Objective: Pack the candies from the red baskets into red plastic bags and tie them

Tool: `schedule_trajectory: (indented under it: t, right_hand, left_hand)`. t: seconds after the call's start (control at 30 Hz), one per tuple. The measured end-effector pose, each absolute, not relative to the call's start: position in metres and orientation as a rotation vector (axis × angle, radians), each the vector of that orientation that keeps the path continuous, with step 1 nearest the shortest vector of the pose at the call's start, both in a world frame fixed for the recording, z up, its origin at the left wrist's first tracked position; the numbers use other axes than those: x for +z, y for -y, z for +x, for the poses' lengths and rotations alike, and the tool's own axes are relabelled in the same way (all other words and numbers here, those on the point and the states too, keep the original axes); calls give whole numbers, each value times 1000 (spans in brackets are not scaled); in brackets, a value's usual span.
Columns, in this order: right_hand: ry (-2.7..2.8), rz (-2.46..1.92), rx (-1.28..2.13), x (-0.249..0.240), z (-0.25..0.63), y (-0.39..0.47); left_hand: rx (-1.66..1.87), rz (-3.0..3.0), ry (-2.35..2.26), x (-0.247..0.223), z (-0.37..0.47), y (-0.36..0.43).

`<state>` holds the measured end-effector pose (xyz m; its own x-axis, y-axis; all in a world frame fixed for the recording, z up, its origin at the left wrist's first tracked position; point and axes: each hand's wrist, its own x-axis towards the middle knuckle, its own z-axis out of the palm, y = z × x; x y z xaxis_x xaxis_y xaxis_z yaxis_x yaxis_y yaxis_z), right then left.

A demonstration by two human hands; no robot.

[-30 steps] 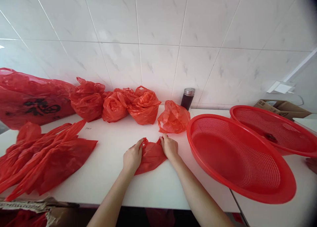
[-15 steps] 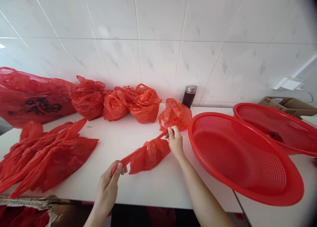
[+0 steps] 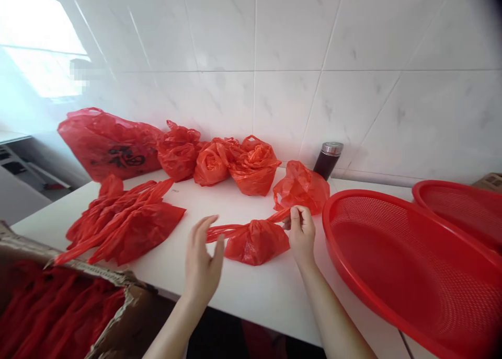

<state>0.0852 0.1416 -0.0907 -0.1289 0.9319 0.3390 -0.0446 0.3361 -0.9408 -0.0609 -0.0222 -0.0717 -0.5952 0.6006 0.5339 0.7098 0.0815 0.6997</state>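
Note:
A small red plastic bag (image 3: pixel 257 244), gathered at its top, lies on the white table (image 3: pixel 251 296) between my hands. Its two twisted ends stretch out to the left and right. My right hand (image 3: pixel 301 228) pinches the right end. Beside the left end, my left hand (image 3: pixel 204 254) is raised with its fingers and thumb apart, holding nothing. A loose, crumpled red bag (image 3: pixel 300 186) sits just behind my right hand. Left of my left hand is a flat pile of red bags (image 3: pixel 129 223).
Filled red bags (image 3: pixel 254 165) and a large red bag (image 3: pixel 113 145) line the wall. A dark flask (image 3: pixel 327 160) stands behind. Red baskets (image 3: pixel 376 244) take up the right side. A cardboard box (image 3: pixel 129 307) of red bags is at lower left.
The view has turned left. My left hand has let go of the bag's left end and opened. The small bag now lies more level, while my right hand still pinches its right end.

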Motion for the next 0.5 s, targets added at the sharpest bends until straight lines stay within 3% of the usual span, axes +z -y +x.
schedule_trajectory:
  t: [0.2, 0.5]
  right_hand:
    - [1408, -703, 1081, -70, 90, -122]
    - [1346, -855, 1201, -98, 98, -129]
  left_hand:
    - [-1019, -1875, 2455, -58, -43, -26]
    - [-1283, -1770, 2571, -36, -68, -19]
